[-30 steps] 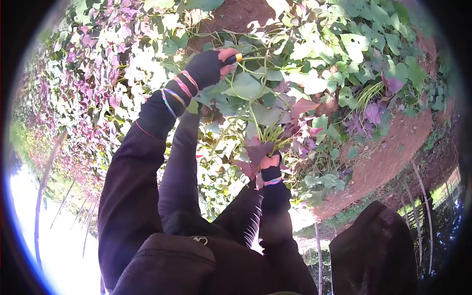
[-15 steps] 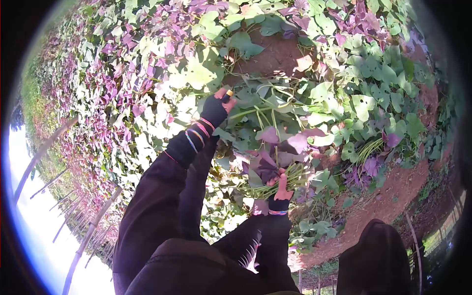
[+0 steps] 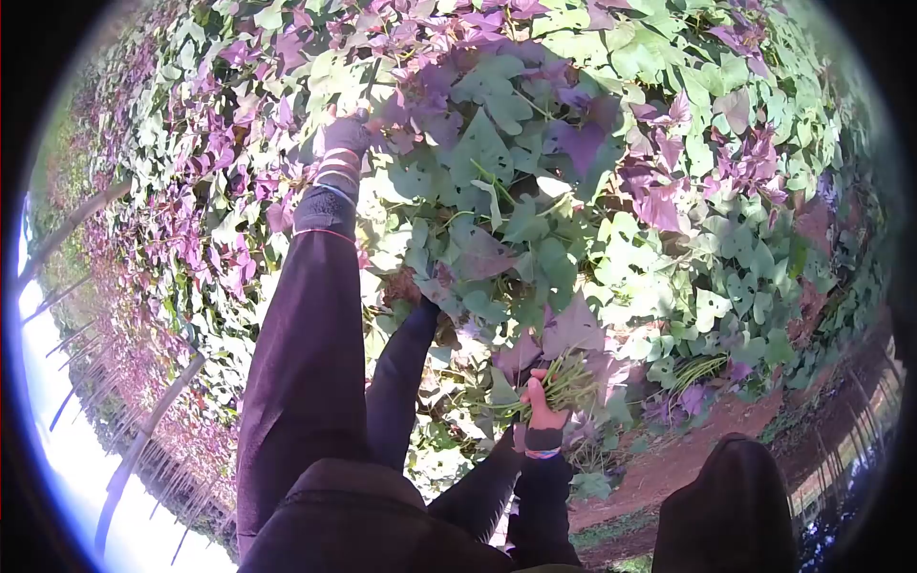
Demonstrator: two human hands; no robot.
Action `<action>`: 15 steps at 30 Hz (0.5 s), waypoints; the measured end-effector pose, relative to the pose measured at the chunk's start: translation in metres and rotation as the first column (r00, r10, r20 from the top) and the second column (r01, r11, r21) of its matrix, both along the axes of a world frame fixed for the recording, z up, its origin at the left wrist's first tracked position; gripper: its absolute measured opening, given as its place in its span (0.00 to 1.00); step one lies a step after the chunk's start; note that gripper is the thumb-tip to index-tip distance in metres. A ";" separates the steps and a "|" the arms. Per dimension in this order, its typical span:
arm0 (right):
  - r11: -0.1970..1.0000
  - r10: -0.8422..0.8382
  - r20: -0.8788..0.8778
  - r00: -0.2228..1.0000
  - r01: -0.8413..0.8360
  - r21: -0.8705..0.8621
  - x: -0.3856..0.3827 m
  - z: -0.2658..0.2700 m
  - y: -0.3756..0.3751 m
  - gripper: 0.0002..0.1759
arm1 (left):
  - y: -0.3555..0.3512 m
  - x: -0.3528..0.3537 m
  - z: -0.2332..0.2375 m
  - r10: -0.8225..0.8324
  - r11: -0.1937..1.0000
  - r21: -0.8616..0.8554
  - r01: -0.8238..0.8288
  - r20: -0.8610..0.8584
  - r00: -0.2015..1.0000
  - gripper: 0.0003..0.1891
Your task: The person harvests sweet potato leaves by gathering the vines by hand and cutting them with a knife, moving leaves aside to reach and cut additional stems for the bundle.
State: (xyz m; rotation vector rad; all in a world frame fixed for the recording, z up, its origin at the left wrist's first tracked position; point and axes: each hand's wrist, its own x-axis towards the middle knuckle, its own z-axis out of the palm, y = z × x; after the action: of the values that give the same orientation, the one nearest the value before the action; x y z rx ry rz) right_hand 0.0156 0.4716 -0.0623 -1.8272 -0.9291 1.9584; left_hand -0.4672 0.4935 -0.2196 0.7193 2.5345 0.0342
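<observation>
My left hand (image 3: pixel 346 132), in a dark fingerless covering with pale bands at the wrist, reaches into purple and green leaves (image 3: pixel 287 115) at the upper left. Its fingers look closed around a thin dark item that I cannot make out. Lower down, my right hand (image 3: pixel 544 411) is closed on a bundle of green stems (image 3: pixel 570 382), its thumb across them. Large purplish leaves (image 3: pixel 573 329) hang beside the bundle. Between the hands spreads a shaded mass of broad green leaves (image 3: pixel 482 148).
Another bundle of cut stems (image 3: pixel 702 371) lies on the vines at the right, near bare reddish soil (image 3: pixel 669 458). Wooden poles (image 3: pixel 153 430) stand at the left. My dark-clothed legs (image 3: pixel 401 382) are among the plants below.
My left hand has moved up and left, farther into the leaves. My right hand, still with the stems, sits slightly lower. The view has shifted over the vines.
</observation>
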 end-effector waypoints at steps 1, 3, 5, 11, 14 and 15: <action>1.000 0.012 0.010 1.000 -0.012 0.006 -0.012 -0.004 -0.001 0.07 | -0.004 0.000 -0.010 -0.189 0.982 -0.049 0.183 -0.212 0.959 0.15; 0.994 0.103 -0.008 0.995 -0.103 -0.020 -0.030 -0.014 -0.004 0.07 | -0.011 -0.006 -0.021 -0.059 0.995 0.075 0.069 -0.120 0.991 0.12; 0.991 0.109 -0.069 0.992 -0.114 -0.065 -0.052 -0.026 -0.005 0.08 | -0.021 0.010 -0.013 0.089 0.902 0.427 -0.069 -0.029 0.996 0.09; 0.953 0.157 -0.120 0.980 -0.183 -0.240 -0.119 -0.074 -0.007 0.11 | -0.061 0.140 0.109 0.080 0.793 0.566 -0.224 0.268 0.960 0.07; 0.852 0.202 -0.075 0.976 -0.213 -0.477 -0.161 -0.077 0.011 0.20 | -0.090 0.188 0.129 -0.056 0.762 0.622 -0.180 0.341 0.939 0.11; 0.847 0.212 -0.078 0.974 -0.223 -0.482 -0.172 -0.071 0.016 0.20 | -0.092 0.196 0.141 -0.113 0.747 0.628 -0.217 0.442 0.890 0.10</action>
State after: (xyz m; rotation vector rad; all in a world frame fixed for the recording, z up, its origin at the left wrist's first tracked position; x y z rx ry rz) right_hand -0.1565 0.4873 -0.1330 -2.0204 -0.6978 2.5369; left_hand -0.2708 0.4013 -0.0782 0.7732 2.0409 1.0628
